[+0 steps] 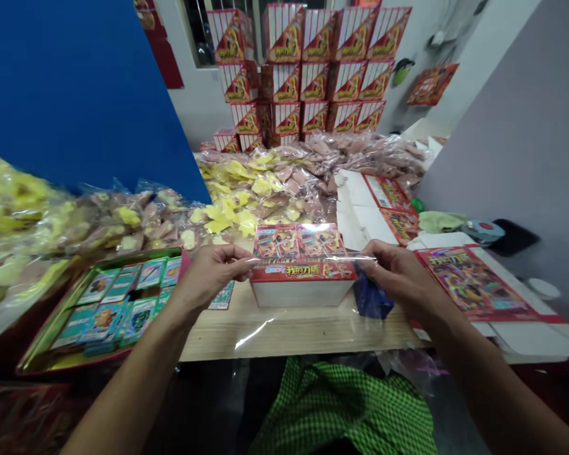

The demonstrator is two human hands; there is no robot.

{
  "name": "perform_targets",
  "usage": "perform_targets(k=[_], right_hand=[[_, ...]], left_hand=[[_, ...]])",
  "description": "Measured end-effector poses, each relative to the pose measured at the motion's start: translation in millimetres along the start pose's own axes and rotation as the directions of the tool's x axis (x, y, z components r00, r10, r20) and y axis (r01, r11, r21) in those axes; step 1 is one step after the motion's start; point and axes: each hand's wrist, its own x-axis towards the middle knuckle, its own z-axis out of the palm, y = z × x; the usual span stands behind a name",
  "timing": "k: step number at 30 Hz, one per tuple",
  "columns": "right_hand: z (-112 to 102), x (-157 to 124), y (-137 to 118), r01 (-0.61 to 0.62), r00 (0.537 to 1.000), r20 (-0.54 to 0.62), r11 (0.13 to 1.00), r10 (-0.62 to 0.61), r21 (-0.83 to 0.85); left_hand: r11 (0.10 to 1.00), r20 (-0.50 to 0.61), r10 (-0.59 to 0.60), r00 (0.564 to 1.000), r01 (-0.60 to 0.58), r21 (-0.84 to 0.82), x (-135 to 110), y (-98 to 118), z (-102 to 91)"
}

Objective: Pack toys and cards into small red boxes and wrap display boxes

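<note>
Two hands at work: left hand (212,273), right hand (398,275), fingers closed on clear plastic film (308,258), pulled taut over red printed box (302,285); white lower side looks uncovered, film ends unfolded.

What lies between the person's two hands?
In the head view, a clear plastic sheet stretches from the left hand to the right hand, over a red-topped white box.

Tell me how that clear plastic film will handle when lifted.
The film looks thin and floppy, draping loosely before the box. Its glossy shine suggests it is probably slippery. It seems light: the left hand and right hand pinch it with just their fingers.
</note>
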Motion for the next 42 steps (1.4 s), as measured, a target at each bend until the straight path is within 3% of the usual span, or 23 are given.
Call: perform_targets(k=[6,15,27,36,42], right_hand=[[0.9,2.9,12.4,-0.052,0.998,0.015,0.996,0.054,-0.066],[7.0,8.1,25.9,0.020,1.000,-0.011,0.974,-0.023,-0.227],[10.9,8.7,30.3,-0.062,0.998,-0.018,0.977,0.060,-0.202],[10.2,7.0,27.2,-0.011,1.000,-0.023,0.982,0.007,-0.189],[14.1,12.0,26.6,-0.049,0.997,-0.060,0.986,0.040,-0.159]], left_hand=[[0.999,0.045,-0.015,0.999,0.013,0.037,7.0,-8.8,-2.7],[0.999,0.125,-0.027,0.992,0.021,0.045,14.4,-16.7,-4.9],[0.999,0.156,-0.035,0.987,0.029,0.042,12.7,-16.3,-4.2],[0.981,0.106,-0.029,0.994,0.008,0.192,14.6,-16.4,-6.5],[0.972,0.057,-0.096,0.994,0.082,0.222,15.4,-14.8,-6.2]])
